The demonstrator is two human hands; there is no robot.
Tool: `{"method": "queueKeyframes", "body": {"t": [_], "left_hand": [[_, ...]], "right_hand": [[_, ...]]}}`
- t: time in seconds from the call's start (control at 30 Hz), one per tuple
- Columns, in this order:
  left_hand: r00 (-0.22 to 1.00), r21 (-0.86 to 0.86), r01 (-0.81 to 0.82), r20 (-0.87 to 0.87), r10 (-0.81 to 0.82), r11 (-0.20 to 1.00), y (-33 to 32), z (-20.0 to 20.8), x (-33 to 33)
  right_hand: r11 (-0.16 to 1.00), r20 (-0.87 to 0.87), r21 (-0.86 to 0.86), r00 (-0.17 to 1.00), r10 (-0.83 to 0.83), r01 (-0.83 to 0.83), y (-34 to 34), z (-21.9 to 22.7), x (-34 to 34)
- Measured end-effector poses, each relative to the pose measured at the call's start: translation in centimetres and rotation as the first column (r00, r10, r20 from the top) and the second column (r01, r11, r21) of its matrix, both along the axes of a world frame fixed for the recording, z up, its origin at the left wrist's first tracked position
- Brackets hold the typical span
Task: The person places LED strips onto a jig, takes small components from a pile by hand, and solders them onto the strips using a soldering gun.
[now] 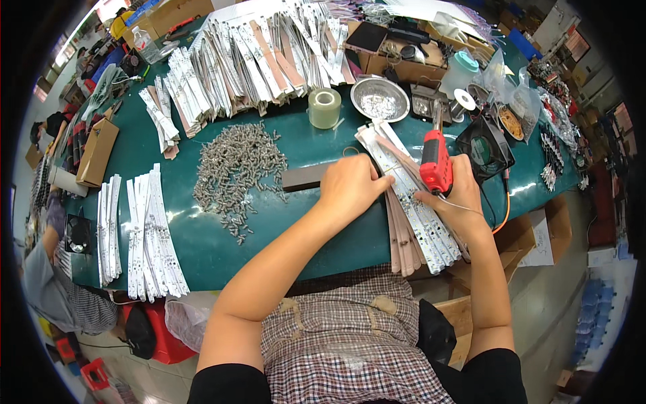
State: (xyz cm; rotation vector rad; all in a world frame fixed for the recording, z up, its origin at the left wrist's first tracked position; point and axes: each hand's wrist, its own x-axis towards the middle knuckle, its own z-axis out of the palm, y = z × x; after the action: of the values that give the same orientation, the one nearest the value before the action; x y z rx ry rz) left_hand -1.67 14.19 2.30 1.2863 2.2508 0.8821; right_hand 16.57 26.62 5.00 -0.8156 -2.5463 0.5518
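My right hand point(463, 195) is wrapped around a red and black soldering gun point(436, 161), whose metal tip points away from me. Its thumb reaches to the edge of a fanned stack of white LED strips point(417, 212). A thin pale wire trails from the gun's rear. My left hand point(353, 185) is closed at the left side of this stack, its thumb against the strips. What its curled fingers hold, if anything, is hidden. Beside that hand lies a dark rectangular bar point(306, 177). Farther left is a heap of small metal connectors point(239, 168).
Piled strips point(256, 60) cover the far side, and more bundles point(149, 236) lie at the left. Beyond my hands stand a clear tape roll point(324, 109) and a metal bowl point(379, 99). A black fan point(486, 147) and wire spool point(463, 102) stand right. Another person point(57, 269) is far left.
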Motion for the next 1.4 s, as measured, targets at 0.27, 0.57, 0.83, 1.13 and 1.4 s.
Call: {"method": "queueKeyframes", "body": {"t": [0.27,0.57,0.83,1.13,1.4], "left_hand": [[0.999,0.266,0.006,-0.048,0.007,0.964,2.0,-2.9,0.8],[0.809,0.390,-0.005,-0.539,0.233,0.921,4.0,-4.2,-1.9],[0.596,0.405,-0.127,-0.699,0.397,0.905,4.8,-4.1,-8.2],[0.516,0.485,-0.180,-0.695,0.502,0.856,5.4,-3.0,-9.4],[0.441,0.462,-0.278,-0.718,0.539,0.842,8.3,-1.2,-11.0]], "right_hand": [[1.000,0.025,0.018,0.999,0.022,-0.022,-0.4,0.0,0.0],[0.981,0.048,0.193,0.999,-0.024,0.014,-2.8,-2.1,-0.4],[0.978,0.033,0.210,0.999,-0.002,-0.005,-2.3,-2.5,-0.1],[0.970,-0.015,0.242,1.000,0.019,-0.015,-2.3,-2.9,0.3],[0.973,-0.015,0.232,1.000,0.008,-0.004,-3.0,-2.6,0.0]]}}
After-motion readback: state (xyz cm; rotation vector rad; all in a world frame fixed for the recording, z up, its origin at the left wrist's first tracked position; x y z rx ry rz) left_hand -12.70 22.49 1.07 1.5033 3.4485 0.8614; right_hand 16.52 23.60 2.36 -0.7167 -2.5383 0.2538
